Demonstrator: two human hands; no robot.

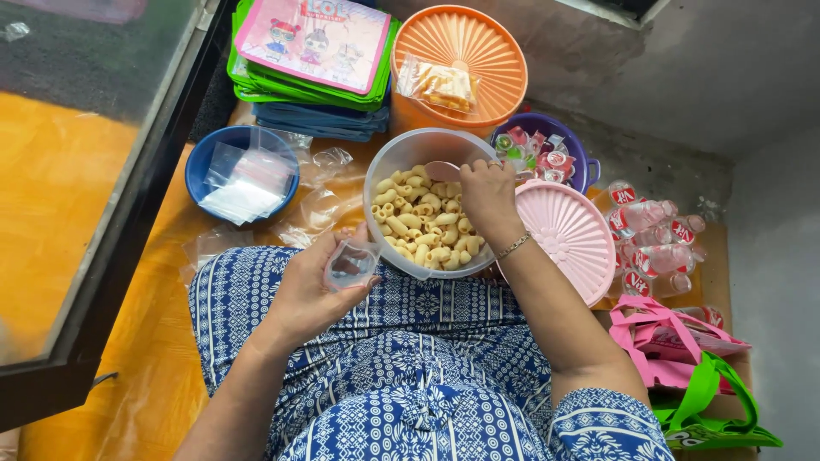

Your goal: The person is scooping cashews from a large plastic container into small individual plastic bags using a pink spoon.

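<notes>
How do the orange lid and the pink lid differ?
The orange lid sits on its container; the pink lid lies loose beside the clear bowl. The orange lid carries a small filled bag; the pink lid carries nothing, with the right hand's wrist beside it. Both are round and ribbed.

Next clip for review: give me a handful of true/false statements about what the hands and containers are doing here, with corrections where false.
1. The right hand reaches into the clear bowl of pale curled snacks. True.
2. The left hand holds a small clear plastic bag. True.
3. The pink lid covers the clear bowl. False: it lies beside the bowl, which is open.
4. The blue bowl holds water bottles. False: it holds clear plastic bags.
5. A filled snack bag lies on the orange lid. True.
</notes>
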